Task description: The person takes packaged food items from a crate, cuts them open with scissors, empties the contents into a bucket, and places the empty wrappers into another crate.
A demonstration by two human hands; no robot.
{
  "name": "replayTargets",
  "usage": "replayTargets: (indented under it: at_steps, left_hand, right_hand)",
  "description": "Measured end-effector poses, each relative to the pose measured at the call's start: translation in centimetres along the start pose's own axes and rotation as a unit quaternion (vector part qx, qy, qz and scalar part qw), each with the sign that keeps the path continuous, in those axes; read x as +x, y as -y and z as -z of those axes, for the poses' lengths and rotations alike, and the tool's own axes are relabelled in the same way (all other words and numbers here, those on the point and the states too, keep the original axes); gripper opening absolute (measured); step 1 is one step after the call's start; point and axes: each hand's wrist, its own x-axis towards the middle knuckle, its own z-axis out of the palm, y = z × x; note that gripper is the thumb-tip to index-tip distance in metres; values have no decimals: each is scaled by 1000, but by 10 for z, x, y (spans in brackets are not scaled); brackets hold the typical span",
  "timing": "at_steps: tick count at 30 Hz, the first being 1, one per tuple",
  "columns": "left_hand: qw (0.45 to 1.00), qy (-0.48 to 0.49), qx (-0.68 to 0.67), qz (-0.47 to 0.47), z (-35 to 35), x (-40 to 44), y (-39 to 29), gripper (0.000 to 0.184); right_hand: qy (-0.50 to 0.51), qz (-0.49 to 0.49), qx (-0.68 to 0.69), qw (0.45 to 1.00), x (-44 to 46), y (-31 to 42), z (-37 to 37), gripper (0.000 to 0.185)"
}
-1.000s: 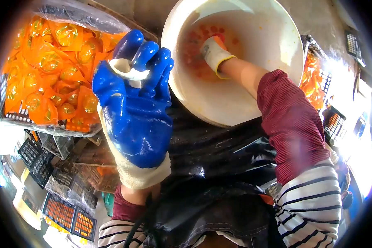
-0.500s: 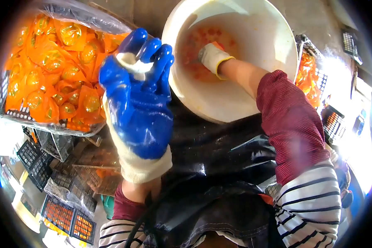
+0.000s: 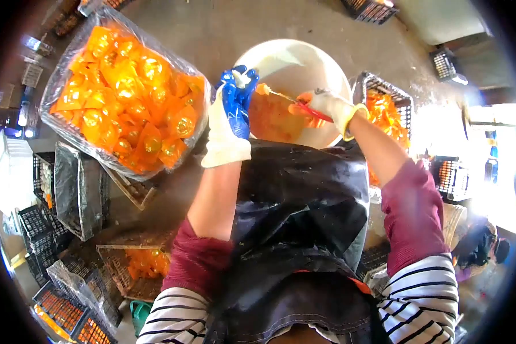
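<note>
A glossy, rubber-like blue coating is seen on the left glove, above its matt knitted cream cuff. The black apron is creased and shiny, and ribbed maroon cloth is shown by the sleeve at right. The upper-left crate is lined with wrinkled clear plastic.

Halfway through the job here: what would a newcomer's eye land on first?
Probably the glowing heap of orange packets in the plastic-lined crate, left of the big white tub. Next, the left hand in its shiny blue-coated glove at the tub's left edge, and the right hand gripping a red-handled tool above the reddish-orange contents.
</note>
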Motion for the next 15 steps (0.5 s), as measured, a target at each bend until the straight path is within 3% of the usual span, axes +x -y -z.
replayTargets:
  at_steps: [3, 6, 9, 11, 12, 13, 15]
  left_hand:
    - [999, -37, -2, 12, -1, 3, 9, 21]
    - [999, -11, 36, 23, 19, 14, 24, 28]
    - [998, 15, 24, 53, 17, 10, 22, 34]
    - [993, 66, 30, 93, 7, 8, 19, 32]
    - [941, 158, 291, -69, 10, 13, 22, 31]
    - [791, 232, 520, -225, 18, 21, 28, 31]
    - [739, 223, 610, -175, -5, 6, 19, 28]
  right_hand:
    - [-2, -34, 127, 991, -51, 18, 3, 28]
    - [-21, -2, 123, 992, -81, 20, -1, 35]
    - [-89, 94, 242, 962, -107, 19, -12, 31]
    - [-123, 11, 151, 981, -117, 26, -12, 28]
    - [-140, -33, 107, 984, -122, 27, -15, 26]
    - [-144, -34, 126, 981, -128, 27, -17, 27]
    - [-146, -34, 159, 976, -133, 30, -21, 31]
